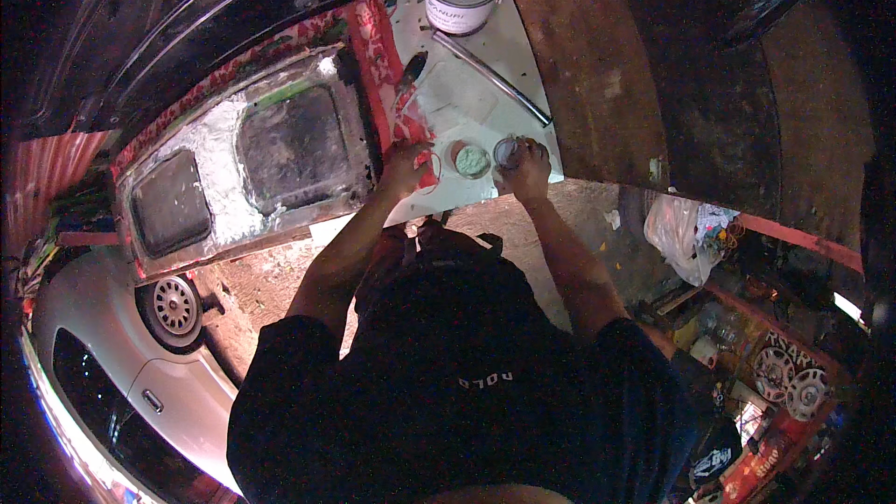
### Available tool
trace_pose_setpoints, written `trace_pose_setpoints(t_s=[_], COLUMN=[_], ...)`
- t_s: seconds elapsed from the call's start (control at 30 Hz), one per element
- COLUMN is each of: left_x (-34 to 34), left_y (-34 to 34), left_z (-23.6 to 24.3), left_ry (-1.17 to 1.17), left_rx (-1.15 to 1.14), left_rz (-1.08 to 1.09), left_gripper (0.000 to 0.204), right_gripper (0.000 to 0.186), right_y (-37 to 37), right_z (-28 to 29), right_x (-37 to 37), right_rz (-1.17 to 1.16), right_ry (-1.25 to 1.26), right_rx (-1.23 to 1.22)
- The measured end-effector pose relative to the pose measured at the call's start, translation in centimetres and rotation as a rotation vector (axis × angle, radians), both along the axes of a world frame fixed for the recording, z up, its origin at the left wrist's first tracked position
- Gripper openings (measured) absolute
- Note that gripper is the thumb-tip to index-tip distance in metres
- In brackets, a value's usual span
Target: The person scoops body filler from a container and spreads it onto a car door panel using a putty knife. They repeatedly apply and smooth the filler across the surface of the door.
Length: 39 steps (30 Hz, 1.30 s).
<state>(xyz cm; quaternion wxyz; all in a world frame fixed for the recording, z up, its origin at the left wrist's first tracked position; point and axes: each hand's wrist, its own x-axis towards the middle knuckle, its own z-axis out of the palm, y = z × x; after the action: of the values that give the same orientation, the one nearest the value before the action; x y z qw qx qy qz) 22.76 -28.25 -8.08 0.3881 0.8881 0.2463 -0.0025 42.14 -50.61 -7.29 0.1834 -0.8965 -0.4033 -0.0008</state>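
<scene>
My left hand point(409, 164) grips what looks like a clear round container point(428, 175) at the worktop's point(453, 196) front left, over red patterned cloth point(381, 47). Just right of it stands a small cup point(470, 161) of pale greenish material. My right hand point(528, 166) has its fingers round a small grey-looking cup point(509, 151), beside the greenish one. A metal tube point(492, 77) lies diagonally behind them, near a dark, narrow object point(412, 70). A large white can point(461, 2) stands at the back. A panel with white patches point(229, 177) lies to my left.
A brown board point(588, 56) borders the worktop on the right. A silver car point(140, 383) with a wheel point(174, 311) is at lower left. A plastic bag point(674, 238) and clutter with silver hubcaps point(805, 394) are at lower right. Dark car bodywork point(168, 9) runs along the upper left.
</scene>
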Motion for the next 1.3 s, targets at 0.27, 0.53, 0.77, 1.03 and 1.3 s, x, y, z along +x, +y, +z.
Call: trace_pose_setpoints(t_s=[0.27,0.53,0.77,1.03,1.3], left_x=[1.9,3.9,2.3,2.0,-1.1], left_y=[-2.5,-2.9,-3.0,-0.8,2.0], left_z=[0.3,-0.5,-2.1,3.1,0.9], left_ry=[-0.044,-0.277,-0.342,-0.405,-0.304], left_rx=[-0.066,-0.126,-0.480,-0.599,-0.719], left_rz=[-0.084,-0.236,-0.052,0.034,0.089], left_gripper=[0.063,0.068,0.071,0.088,0.084], right_gripper=[0.070,0.068,0.063,0.059,0.061], right_y=[-0.4,0.4,2.1,5.5,8.2], right_z=[-0.1,-2.5,1.6,3.1,1.5], right_x=[-2.3,-2.2,-2.4,-2.9,-4.3], right_rz=[0.151,0.242,0.288,0.206,0.335], right_ry=[0.182,0.443,0.560,1.008,1.032], right_rx=[-0.052,0.105,0.237,0.369,0.358])
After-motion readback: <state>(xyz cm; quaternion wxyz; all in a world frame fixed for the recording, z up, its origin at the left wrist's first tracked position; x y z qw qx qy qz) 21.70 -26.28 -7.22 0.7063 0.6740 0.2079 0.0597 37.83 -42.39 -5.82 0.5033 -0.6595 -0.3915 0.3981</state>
